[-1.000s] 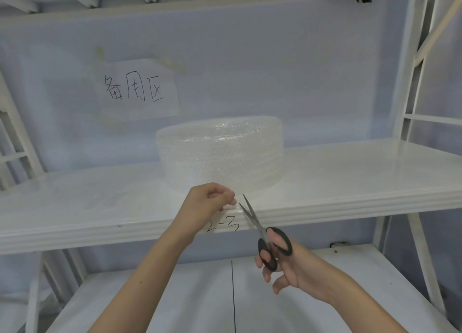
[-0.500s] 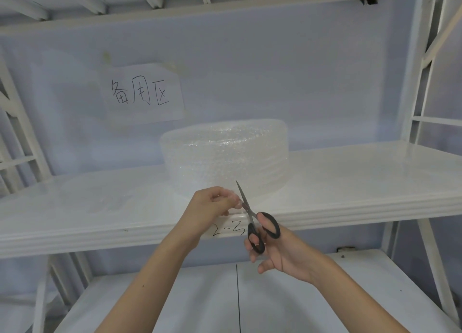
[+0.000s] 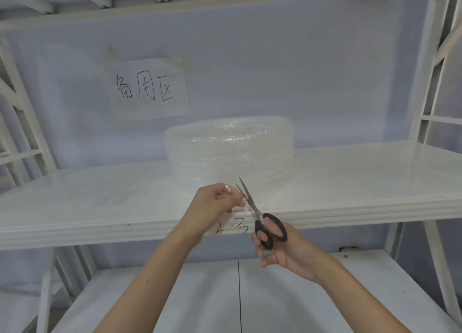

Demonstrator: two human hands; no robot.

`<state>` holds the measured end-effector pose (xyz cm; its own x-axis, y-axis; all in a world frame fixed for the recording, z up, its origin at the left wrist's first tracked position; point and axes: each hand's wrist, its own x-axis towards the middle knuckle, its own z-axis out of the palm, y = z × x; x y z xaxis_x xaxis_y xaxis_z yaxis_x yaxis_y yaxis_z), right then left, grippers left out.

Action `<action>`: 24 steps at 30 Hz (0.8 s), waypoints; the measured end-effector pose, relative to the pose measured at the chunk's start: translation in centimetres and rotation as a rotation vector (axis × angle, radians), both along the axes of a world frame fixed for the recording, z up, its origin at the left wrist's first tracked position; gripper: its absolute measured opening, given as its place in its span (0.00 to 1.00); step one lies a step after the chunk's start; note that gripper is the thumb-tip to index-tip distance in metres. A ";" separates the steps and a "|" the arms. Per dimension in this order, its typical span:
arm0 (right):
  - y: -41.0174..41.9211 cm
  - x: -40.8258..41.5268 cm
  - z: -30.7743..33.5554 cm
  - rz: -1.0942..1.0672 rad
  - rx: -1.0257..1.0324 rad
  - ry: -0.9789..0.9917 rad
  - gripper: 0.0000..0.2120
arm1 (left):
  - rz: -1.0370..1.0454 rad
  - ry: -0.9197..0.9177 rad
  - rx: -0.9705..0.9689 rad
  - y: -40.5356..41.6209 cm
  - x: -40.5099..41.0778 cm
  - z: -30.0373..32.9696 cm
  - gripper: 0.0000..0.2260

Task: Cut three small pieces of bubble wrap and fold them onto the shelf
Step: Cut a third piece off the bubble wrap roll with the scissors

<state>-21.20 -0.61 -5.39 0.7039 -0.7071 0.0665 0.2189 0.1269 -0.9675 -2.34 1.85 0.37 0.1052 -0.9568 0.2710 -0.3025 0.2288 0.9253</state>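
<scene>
Clear bubble wrap roll (image 3: pixel 228 155) stands on the white shelf (image 3: pixel 350 182), near its middle; a loose edge of wrap (image 3: pixel 231 191) runs forward to the near lip, pinched in the left hand (image 3: pixel 215 204), grip pressed together on it; scissors (image 3: pixel 260 214), black-handled, blades slightly parted at that edge, tips pointing far; right hand (image 3: pixel 280 247) grips the handles, fingers through the loops; paper sign (image 3: pixel 147 89) on the far wall; "2-3" label (image 3: pixel 231 226) on the shelf lip.
</scene>
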 end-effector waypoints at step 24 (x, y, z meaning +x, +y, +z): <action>0.7 -0.3 -0.3 0.131 0.050 0.005 0.28 | -0.099 0.020 0.008 0.7 1.1 0.1 0.04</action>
